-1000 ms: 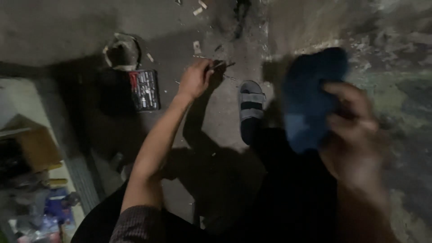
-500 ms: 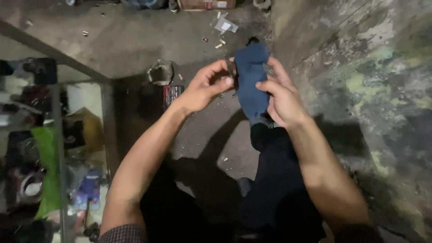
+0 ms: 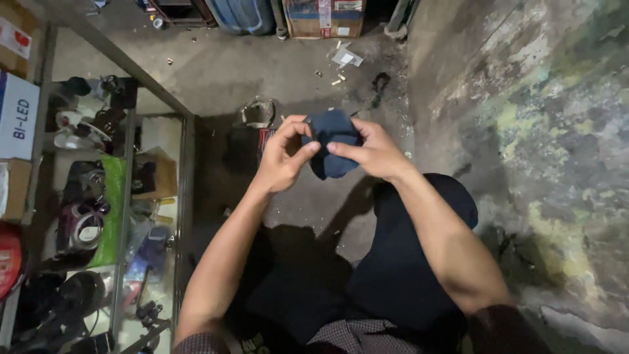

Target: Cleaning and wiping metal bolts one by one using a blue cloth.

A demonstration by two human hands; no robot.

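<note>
A dark blue cloth (image 3: 333,141) is bunched up in front of me, held between both hands above the concrete floor. My left hand (image 3: 283,158) pinches its left edge with thumb and fingers. My right hand (image 3: 371,151) grips its right side, thumb pressed on the front. Both forearms reach forward from my lap, over my dark trousers (image 3: 393,262). What the cloth wraps, if anything, is hidden.
A glass and metal display cabinet (image 3: 98,196) with assorted goods stands at the left. A small white-rimmed container (image 3: 257,113) and a dark box lie on the floor beyond my hands. A stained wall (image 3: 537,144) rises at the right. Cardboard boxes (image 3: 322,16) sit at the far end.
My left hand came back from the floor to the cloth, and both hands now hold it together, lower and more central. The camera has tilted up, showing more floor and the cabinet.
</note>
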